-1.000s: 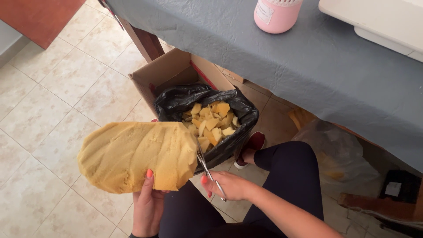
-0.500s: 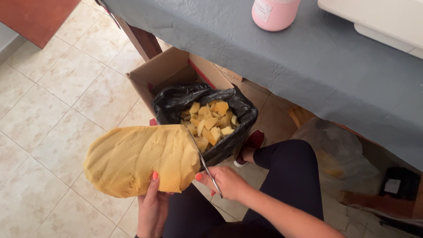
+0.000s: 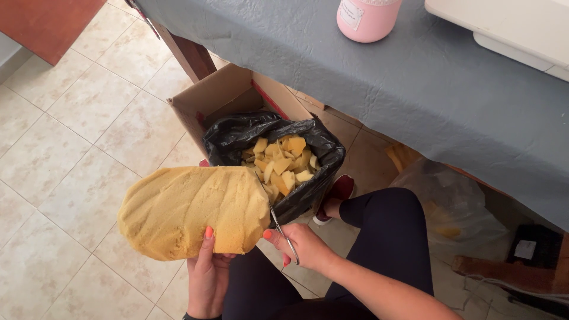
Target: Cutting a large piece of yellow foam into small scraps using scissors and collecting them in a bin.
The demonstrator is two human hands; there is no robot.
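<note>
Left hand (image 3: pixel 208 275): grips the big yellow foam slab (image 3: pixel 192 210) from below at its near right corner, thumb pressed on the top face and fingers curled under; it holds the slab level over the lap.
Right hand (image 3: pixel 299 249): closed around the handles of a pair of scissors (image 3: pixel 278 228), fingers curled through the loops; how far the loops are squeezed cannot be told.
Scissors: blades run up along the slab's right cut edge; the tips are lost against the foam, so the blade gap is unclear.
Foam slab: rounded at the left end, straight at the right end, which hangs just beside and partly over the bag's rim.
Black bin bag (image 3: pixel 320 172): lines a cardboard box (image 3: pixel 219 98) on the tiled floor (image 3: pixel 65 142); inside lies a heap of small yellow foam pieces (image 3: pixel 283 166).
Doing the cut well, as I judge it: keep the cut edge above the bag mouth so pieces drop in; keep the left thumb back from the blade line; take narrow strips so the blades can bite through the thick foam; steady the slab against sagging.
Around: a table under a grey cloth (image 3: pixel 415 89) with a pink container (image 3: pixel 367 18) on top; the person's knees in dark leggings (image 3: pixel 391 237).
</note>
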